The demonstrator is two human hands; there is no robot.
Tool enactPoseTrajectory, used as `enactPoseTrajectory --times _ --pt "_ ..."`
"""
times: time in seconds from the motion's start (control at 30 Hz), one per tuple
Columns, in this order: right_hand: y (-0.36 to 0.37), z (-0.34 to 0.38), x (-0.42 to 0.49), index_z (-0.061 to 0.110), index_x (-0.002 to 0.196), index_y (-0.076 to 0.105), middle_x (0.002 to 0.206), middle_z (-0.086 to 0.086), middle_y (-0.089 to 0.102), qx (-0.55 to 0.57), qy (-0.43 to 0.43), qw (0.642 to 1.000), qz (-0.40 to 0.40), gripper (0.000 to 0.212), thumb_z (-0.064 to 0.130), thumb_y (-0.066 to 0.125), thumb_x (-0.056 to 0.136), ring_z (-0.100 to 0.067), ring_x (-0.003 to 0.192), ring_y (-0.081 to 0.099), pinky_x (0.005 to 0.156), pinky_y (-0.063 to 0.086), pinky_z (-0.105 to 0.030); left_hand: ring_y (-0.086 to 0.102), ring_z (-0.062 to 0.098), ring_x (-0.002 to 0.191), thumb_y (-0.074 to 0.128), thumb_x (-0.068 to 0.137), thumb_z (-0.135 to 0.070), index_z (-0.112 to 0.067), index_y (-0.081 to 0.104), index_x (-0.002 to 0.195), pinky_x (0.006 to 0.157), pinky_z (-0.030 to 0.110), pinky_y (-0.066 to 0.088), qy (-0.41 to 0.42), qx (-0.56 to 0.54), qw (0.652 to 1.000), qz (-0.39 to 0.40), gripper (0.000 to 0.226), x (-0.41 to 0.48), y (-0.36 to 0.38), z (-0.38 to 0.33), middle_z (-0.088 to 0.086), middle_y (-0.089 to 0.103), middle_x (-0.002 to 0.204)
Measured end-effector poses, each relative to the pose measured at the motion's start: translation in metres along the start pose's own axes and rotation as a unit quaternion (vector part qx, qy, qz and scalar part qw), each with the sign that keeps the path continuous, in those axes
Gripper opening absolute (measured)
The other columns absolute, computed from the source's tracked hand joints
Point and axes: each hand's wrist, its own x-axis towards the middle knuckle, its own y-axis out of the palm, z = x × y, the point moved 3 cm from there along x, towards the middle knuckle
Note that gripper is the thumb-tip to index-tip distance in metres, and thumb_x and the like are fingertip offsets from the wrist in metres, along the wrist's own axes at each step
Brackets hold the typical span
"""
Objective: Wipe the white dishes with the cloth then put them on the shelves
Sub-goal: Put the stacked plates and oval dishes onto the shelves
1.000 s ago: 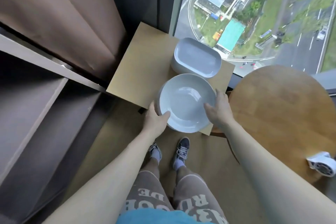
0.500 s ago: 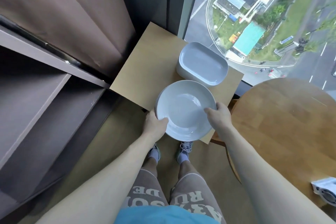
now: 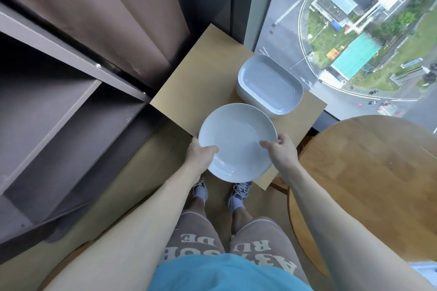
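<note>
Since a second ago the round plate (image 3: 237,139) has come toward the person, over the small table's (image 3: 201,82) near edge. The left hand (image 3: 199,155) pinches its rim at 8 o'clock, the right hand (image 3: 281,151) at 3 o'clock (stiff, glazed, probably slippery and breakable, so opposite rim holds seem wisest).

The round plate (image 3: 237,139) is plain white with a faint bluish sheen, and the stacked oblong dishes (image 3: 269,85) are the same white. The square tabletop (image 3: 201,78) is pale tan and unpatterned. The round table (image 3: 378,172) is a warmer honey brown with wood grain. The shelves (image 3: 59,113) are dark grey-brown, the curtain (image 3: 106,19) dull brown. The shorts (image 3: 196,234) are taupe with cream letters, the shirt (image 3: 224,274) bright blue, the shoes (image 3: 240,190) grey over white socks (image 3: 236,203). Outside, a roof (image 3: 354,56) is teal.
</note>
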Motion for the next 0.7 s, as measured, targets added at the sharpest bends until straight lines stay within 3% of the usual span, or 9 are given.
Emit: enactPoseTrajectory --times 0.13,0.23,0.33,0.5,0.63,0.7 --pt "0.0016 -0.0007 -0.0045 0.014 0.112 0.055 0.115 -0.010 0.059 -0.017 -0.015 1.000 -0.002 0.031 0.024 0.069 0.086 -0.021 0.090 0.061 0.058 0.044 -0.030 0.060 0.027 0.113 0.068 0.087 -0.008 -0.013 0.050 0.134 0.090 0.036 0.052 -0.009 -0.007 1.000 -0.012 0.051 -0.0026 0.0034 -0.0009 0.004 0.062 0.125" --pt "0.0032 -0.0027 -0.0074 0.017 0.109 0.053 0.118 -0.010 0.057 -0.015 -0.022 1.000 0.000 0.028 0.023 0.068 0.086 -0.026 0.100 0.060 0.072 0.052 -0.038 0.059 0.027 0.115 0.065 0.085 -0.004 -0.019 0.050 0.125 0.097 0.041 0.054 -0.016 -0.012 1.000 -0.017 0.045 -0.0043 0.0038 -0.0002 0.004 0.061 0.126" --pt "0.0006 -0.0044 -0.0099 0.022 0.101 0.050 0.111 -0.004 0.060 0.022 -0.025 0.999 -0.004 0.024 0.021 0.068 0.085 -0.018 0.095 0.060 0.069 0.048 -0.034 0.060 0.030 0.118 0.063 0.084 -0.004 -0.017 0.054 0.127 0.103 0.049 0.054 -0.020 -0.018 0.999 -0.021 0.046 -0.0041 0.0037 -0.0002 0.005 0.061 0.129" --pt "-0.0025 -0.0081 -0.0103 0.021 0.100 0.047 0.108 -0.003 0.062 0.054 -0.027 0.998 0.005 0.030 0.022 0.073 0.086 -0.018 0.095 0.062 0.070 0.050 -0.034 0.059 0.027 0.113 0.063 0.084 -0.002 -0.019 0.050 0.121 0.093 0.039 0.052 -0.012 -0.027 0.999 -0.024 0.042 -0.0036 0.0054 0.0004 0.004 0.059 0.126" --pt "-0.0042 -0.0098 -0.0078 0.020 0.101 0.047 0.109 -0.006 0.061 0.079 -0.017 0.997 0.014 0.036 0.022 0.078 0.083 -0.022 0.098 0.062 0.078 0.053 -0.041 0.059 0.027 0.115 0.063 0.084 -0.003 -0.019 0.050 0.122 0.096 0.042 0.053 -0.013 -0.029 0.999 -0.013 0.043 -0.0040 0.0047 0.0026 0.003 0.059 0.126" --pt "-0.0042 -0.0096 -0.0064 0.021 0.108 0.051 0.112 -0.004 0.063 0.079 -0.019 0.996 0.036 0.036 0.018 0.077 0.083 -0.020 0.099 0.063 0.075 0.054 -0.038 0.059 0.027 0.115 0.063 0.084 -0.003 -0.018 0.052 0.122 0.093 0.040 0.053 -0.008 -0.031 0.999 -0.009 0.043 -0.0035 0.0040 0.0032 0.002 0.060 0.125"
